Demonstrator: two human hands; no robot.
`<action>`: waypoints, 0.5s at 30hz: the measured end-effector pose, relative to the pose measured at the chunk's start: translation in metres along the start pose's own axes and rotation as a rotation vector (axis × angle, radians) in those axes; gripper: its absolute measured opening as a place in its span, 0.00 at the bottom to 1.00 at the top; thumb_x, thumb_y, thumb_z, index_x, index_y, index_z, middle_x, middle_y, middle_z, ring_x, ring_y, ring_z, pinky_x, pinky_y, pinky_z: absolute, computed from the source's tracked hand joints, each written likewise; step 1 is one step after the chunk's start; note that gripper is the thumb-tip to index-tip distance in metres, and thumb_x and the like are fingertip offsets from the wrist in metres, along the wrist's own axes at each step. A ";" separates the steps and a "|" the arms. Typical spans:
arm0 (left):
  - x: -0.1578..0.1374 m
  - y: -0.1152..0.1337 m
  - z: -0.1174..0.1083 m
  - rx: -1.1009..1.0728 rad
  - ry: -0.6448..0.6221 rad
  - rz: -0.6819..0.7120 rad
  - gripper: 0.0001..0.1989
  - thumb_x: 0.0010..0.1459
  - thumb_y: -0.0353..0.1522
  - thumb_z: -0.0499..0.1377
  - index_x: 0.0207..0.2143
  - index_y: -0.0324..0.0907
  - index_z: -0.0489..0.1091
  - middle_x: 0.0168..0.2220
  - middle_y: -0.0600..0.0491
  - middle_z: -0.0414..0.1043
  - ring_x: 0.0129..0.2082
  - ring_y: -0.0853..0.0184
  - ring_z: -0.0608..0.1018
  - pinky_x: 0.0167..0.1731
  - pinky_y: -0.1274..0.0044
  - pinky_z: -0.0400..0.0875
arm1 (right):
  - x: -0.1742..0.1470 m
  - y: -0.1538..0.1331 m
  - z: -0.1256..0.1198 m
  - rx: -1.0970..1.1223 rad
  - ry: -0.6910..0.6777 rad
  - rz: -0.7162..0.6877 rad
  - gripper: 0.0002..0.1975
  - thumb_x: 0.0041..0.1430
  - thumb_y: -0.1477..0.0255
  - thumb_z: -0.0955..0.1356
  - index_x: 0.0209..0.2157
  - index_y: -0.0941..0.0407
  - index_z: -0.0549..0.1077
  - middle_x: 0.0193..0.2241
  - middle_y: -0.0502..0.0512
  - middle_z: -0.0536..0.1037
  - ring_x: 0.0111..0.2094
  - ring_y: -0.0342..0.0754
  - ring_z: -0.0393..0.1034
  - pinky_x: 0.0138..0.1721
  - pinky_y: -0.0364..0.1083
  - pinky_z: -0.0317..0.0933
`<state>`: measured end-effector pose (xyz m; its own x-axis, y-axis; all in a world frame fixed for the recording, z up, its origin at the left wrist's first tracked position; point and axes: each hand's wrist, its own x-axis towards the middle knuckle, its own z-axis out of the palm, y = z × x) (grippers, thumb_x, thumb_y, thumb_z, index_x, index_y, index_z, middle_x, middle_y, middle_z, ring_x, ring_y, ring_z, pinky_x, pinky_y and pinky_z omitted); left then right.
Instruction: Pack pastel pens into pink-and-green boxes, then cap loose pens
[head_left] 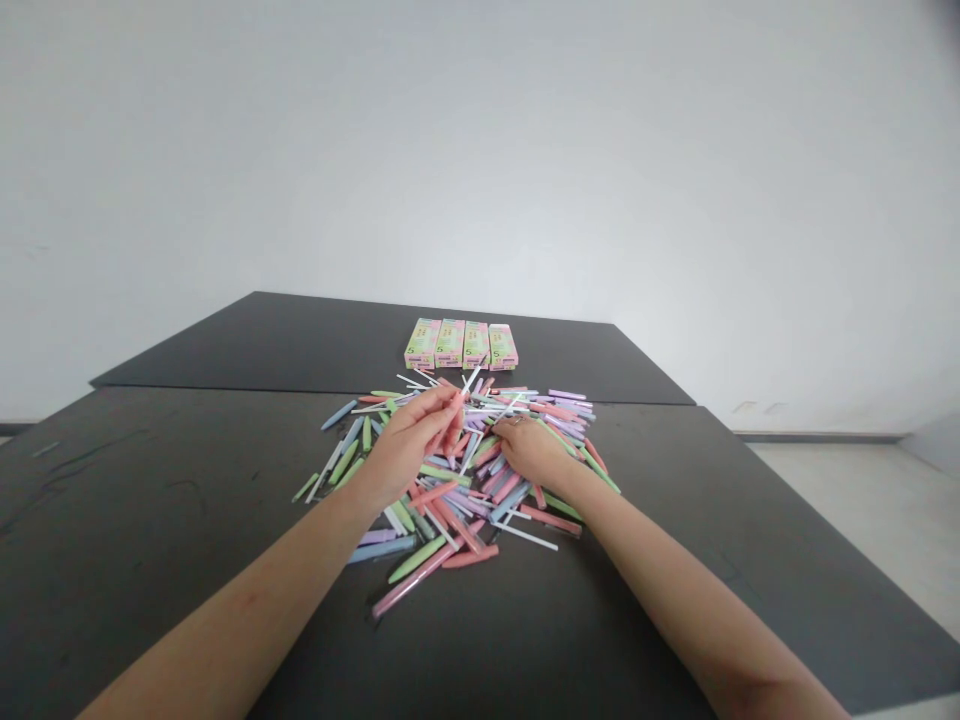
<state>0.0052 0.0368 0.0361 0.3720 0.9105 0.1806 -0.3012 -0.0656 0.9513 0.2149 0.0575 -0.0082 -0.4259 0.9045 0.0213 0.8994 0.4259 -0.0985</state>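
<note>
My left hand [409,445] is raised over the left side of a pile of pen parts, thumb and fingers pinched together. Between them is a white pen refill [472,379] with a pink piece at its lower end, slanting up to the right. Low in the pile, my right hand [531,448] has its fingers curled down among the parts. Its fingertips are hidden, so what they hold cannot be made out. Around both hands lie green pen barrels [343,463], pink pieces [471,556], blue and purple ones, and loose white refills [526,537].
Behind the pile, several pink-and-green pen boxes [449,343] stand side by side on the black table [225,340]. A seam crosses the table in front of them. Nearest me, a clear pink pen barrel [412,582] lies at the pile's front. A pale wall rises behind.
</note>
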 end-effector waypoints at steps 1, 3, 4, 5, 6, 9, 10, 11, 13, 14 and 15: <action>0.000 0.000 0.000 0.000 0.001 -0.001 0.06 0.59 0.33 0.59 0.32 0.40 0.69 0.25 0.57 0.64 0.24 0.74 0.66 0.24 0.81 0.61 | 0.002 -0.001 0.000 -0.005 -0.009 -0.013 0.16 0.61 0.79 0.59 0.45 0.61 0.75 0.44 0.65 0.78 0.46 0.54 0.70 0.51 0.49 0.56; 0.000 0.000 0.000 0.000 0.009 -0.003 0.05 0.59 0.33 0.59 0.32 0.40 0.69 0.25 0.57 0.64 0.23 0.73 0.66 0.24 0.81 0.61 | 0.004 -0.004 0.000 -0.011 -0.023 -0.027 0.17 0.59 0.81 0.60 0.46 0.62 0.75 0.45 0.66 0.78 0.48 0.55 0.70 0.52 0.49 0.56; 0.000 0.000 0.000 -0.001 0.015 -0.003 0.05 0.59 0.33 0.59 0.31 0.40 0.69 0.25 0.56 0.64 0.24 0.73 0.66 0.24 0.81 0.61 | 0.004 -0.005 0.000 -0.011 -0.026 -0.030 0.18 0.58 0.81 0.61 0.47 0.62 0.75 0.46 0.67 0.77 0.48 0.55 0.69 0.52 0.49 0.56; 0.000 0.001 0.001 -0.003 0.020 -0.003 0.05 0.58 0.33 0.59 0.31 0.40 0.69 0.25 0.56 0.64 0.24 0.73 0.66 0.24 0.81 0.61 | 0.004 -0.005 0.001 -0.008 -0.028 -0.034 0.19 0.58 0.81 0.61 0.48 0.62 0.74 0.47 0.67 0.77 0.49 0.55 0.69 0.52 0.49 0.56; 0.000 0.001 0.001 -0.004 0.022 -0.002 0.06 0.58 0.33 0.60 0.31 0.40 0.69 0.25 0.56 0.64 0.23 0.73 0.66 0.24 0.81 0.62 | 0.003 -0.006 0.001 -0.001 -0.030 -0.040 0.19 0.58 0.82 0.61 0.48 0.62 0.74 0.48 0.67 0.76 0.49 0.55 0.69 0.52 0.49 0.56; 0.001 0.000 0.000 -0.006 0.022 0.002 0.06 0.58 0.34 0.59 0.32 0.40 0.69 0.25 0.56 0.64 0.23 0.74 0.66 0.23 0.81 0.62 | -0.004 -0.001 -0.001 0.033 -0.033 -0.070 0.21 0.57 0.83 0.60 0.50 0.59 0.74 0.50 0.62 0.76 0.50 0.51 0.69 0.53 0.47 0.57; 0.001 0.000 0.000 -0.004 0.021 0.004 0.05 0.59 0.33 0.59 0.32 0.40 0.70 0.25 0.57 0.64 0.23 0.74 0.66 0.23 0.81 0.61 | -0.007 0.002 -0.003 0.049 -0.021 -0.076 0.22 0.58 0.83 0.60 0.51 0.59 0.73 0.51 0.61 0.76 0.51 0.50 0.69 0.53 0.46 0.57; 0.001 0.000 0.000 -0.002 0.019 0.007 0.05 0.59 0.33 0.59 0.33 0.40 0.70 0.25 0.57 0.64 0.23 0.74 0.66 0.23 0.81 0.61 | -0.010 0.007 -0.004 0.073 0.008 -0.073 0.23 0.59 0.83 0.59 0.52 0.59 0.72 0.52 0.61 0.75 0.52 0.50 0.69 0.53 0.46 0.58; 0.001 -0.001 -0.001 0.003 0.011 0.009 0.05 0.59 0.33 0.59 0.34 0.40 0.70 0.25 0.57 0.64 0.23 0.74 0.66 0.23 0.81 0.61 | -0.017 0.020 -0.009 0.141 0.123 -0.025 0.23 0.59 0.83 0.57 0.54 0.61 0.71 0.53 0.62 0.75 0.54 0.50 0.68 0.55 0.47 0.57; 0.001 -0.001 -0.001 0.005 0.007 0.008 0.05 0.59 0.33 0.59 0.34 0.40 0.70 0.25 0.57 0.64 0.23 0.74 0.66 0.23 0.81 0.62 | -0.021 0.026 -0.011 0.178 0.192 0.016 0.23 0.59 0.83 0.57 0.53 0.62 0.72 0.52 0.63 0.75 0.53 0.50 0.68 0.55 0.48 0.58; 0.001 -0.001 -0.001 0.005 0.004 0.006 0.05 0.59 0.33 0.59 0.34 0.40 0.70 0.24 0.57 0.64 0.23 0.73 0.66 0.23 0.81 0.62 | -0.026 0.032 -0.013 0.203 0.241 0.060 0.23 0.59 0.83 0.57 0.51 0.62 0.73 0.51 0.64 0.76 0.53 0.51 0.68 0.55 0.48 0.58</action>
<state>0.0052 0.0378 0.0349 0.3664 0.9119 0.1848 -0.2989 -0.0727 0.9515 0.2558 0.0481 0.0007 -0.3154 0.9175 0.2423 0.8740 0.3804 -0.3024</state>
